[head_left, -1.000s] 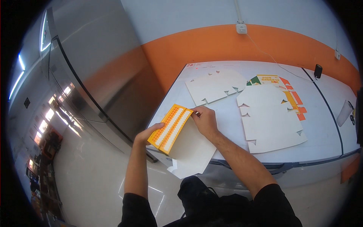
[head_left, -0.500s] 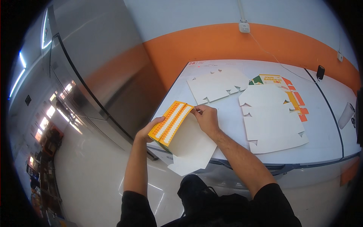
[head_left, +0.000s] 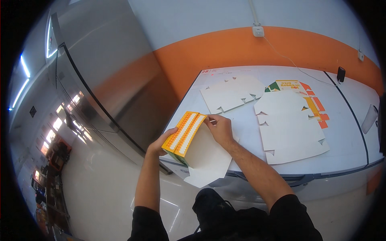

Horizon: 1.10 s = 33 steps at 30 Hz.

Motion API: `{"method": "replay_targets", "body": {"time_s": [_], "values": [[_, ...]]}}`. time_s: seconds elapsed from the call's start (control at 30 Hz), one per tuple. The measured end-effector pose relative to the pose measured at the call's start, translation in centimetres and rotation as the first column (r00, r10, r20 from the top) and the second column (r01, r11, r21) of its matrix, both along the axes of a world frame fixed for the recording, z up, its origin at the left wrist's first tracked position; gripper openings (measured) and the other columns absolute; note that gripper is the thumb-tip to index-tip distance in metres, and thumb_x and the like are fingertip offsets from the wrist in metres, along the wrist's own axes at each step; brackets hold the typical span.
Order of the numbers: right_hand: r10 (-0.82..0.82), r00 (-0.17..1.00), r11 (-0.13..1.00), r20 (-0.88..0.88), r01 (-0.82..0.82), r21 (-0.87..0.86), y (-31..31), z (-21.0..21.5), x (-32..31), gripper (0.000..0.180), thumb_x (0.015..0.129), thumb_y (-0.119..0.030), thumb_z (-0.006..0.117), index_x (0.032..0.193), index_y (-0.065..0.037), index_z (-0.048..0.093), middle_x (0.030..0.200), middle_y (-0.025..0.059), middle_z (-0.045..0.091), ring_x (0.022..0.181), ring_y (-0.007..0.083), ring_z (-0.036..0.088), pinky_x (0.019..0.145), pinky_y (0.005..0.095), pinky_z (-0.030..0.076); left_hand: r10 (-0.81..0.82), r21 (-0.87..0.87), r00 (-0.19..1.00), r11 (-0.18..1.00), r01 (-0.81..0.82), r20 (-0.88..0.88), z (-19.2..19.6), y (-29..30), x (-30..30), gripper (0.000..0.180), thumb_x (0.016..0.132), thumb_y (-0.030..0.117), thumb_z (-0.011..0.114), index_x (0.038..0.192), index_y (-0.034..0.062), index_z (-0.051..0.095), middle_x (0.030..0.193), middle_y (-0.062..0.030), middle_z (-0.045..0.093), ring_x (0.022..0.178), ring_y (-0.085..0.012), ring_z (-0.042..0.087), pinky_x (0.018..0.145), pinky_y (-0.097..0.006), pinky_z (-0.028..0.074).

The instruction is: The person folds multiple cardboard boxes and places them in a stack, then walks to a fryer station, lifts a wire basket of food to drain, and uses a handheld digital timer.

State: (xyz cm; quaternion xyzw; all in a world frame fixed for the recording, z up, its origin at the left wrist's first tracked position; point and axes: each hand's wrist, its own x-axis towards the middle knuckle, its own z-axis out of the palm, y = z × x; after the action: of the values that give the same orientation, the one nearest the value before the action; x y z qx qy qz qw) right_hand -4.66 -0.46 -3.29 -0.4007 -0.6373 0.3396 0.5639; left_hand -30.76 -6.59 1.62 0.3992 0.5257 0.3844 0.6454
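Over the table (head_left: 244, 122) edge, the part-folded carton (head_left: 184, 134) is being clasped at eight o'clock by the left hand (head_left: 161, 141), fingertip-pinched at two by the right hand (head_left: 220, 128)! One and three o'clock are being occupied by white sheets (head_left: 291, 130).

Here it goes, the carton (head_left: 197, 149) tipping over, its yellow patterned face (head_left: 184, 133) rising at the near end, and out slides the green side (head_left: 178, 158), barely showing a second ago! The white flap (head_left: 207, 174) swings a touch rightward at its near tip, while the whole view shifts slightly.
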Motion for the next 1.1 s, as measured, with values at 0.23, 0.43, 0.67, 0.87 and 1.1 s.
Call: {"method": "replay_targets", "body": {"time_s": [0.23, 0.43, 0.67, 0.87, 1.1], "values": [[-0.013, 0.983, 0.996, 0.182, -0.003, 0.091, -2.5, 0.3, 2.8, 0.058, 0.085, -0.013, 0.075, 0.138, -0.005, 0.053, 0.125, 0.0192, 0.061, 0.110, 0.0318, 0.064, 0.093, 0.0390, 0.053, 0.122, 0.163, 0.993, 0.979, -0.120, -0.003, 0.6, 1.6, -1.9, 0.060, 0.103, 0.046, 0.049, 0.139, -0.0023, 0.051, 0.130, -0.0166, 0.063, 0.114, -0.0204, 0.064, 0.100, -0.033, 0.049], [0.097, 0.928, 0.972, 0.359, -0.166, 0.166, -12.6, 3.9, 11.4, 0.053, 0.082, -0.016, 0.074, 0.132, -0.006, 0.058, 0.128, 0.0203, 0.056, 0.124, 0.0360, 0.053, 0.103, 0.0446, 0.042, 0.343, 0.400, 0.926, 0.835, -0.379, 0.160, -2.7, 1.8, -3.6, 0.066, 0.105, 0.052, 0.040, 0.145, 0.0003, 0.044, 0.143, -0.0235, 0.052, 0.130, -0.0312, 0.053, 0.111, -0.041, 0.040], [-0.314, 0.515, 0.936, 0.798, 0.310, 0.168, -19.9, 1.9, 25.2, 0.056, 0.078, -0.019, 0.080, 0.132, -0.014, 0.063, 0.141, 0.0167, 0.053, 0.132, 0.0309, 0.047, 0.107, 0.0493, 0.033, 0.872, 0.826, 0.428, 0.050, -0.562, 0.238, -6.1, -8.5, 0.1, 0.036, 0.102, 0.033, 0.046, 0.126, 0.0086, 0.055, 0.137, -0.0109, 0.052, 0.135, -0.0241, 0.043, 0.110, -0.047, 0.035], [-0.506, 0.512, 0.862, 0.694, 0.279, 0.423, -17.9, -1.4, 27.9, 0.028, 0.078, -0.009, 0.076, 0.106, -0.014, 0.076, 0.113, 0.0027, 0.073, 0.109, 0.0251, 0.064, 0.091, 0.0397, 0.045, 0.746, 0.952, 0.662, -0.251, 0.175, 0.075, -3.3, -13.4, 13.7, 0.022, 0.092, 0.023, 0.049, 0.106, 0.0089, 0.058, 0.131, -0.0198, 0.050, 0.133, -0.0368, 0.041, 0.109, -0.053, 0.033], [-0.466, 0.643, 0.885, 0.608, 0.340, 0.318, -18.4, -0.8, 29.1, 0.016, 0.074, -0.015, 0.081, 0.089, -0.010, 0.076, 0.094, -0.0002, 0.076, 0.094, 0.0272, 0.069, 0.082, 0.0416, 0.049, 0.207, 0.763, 0.735, 0.122, 0.635, -0.645, -0.9, -9.8, 26.2, 0.043, 0.080, 0.014, 0.073, 0.122, 0.0100, 0.065, 0.130, -0.0205, 0.055, 0.125, -0.0417, 0.050, 0.104, -0.050, 0.041]]}}
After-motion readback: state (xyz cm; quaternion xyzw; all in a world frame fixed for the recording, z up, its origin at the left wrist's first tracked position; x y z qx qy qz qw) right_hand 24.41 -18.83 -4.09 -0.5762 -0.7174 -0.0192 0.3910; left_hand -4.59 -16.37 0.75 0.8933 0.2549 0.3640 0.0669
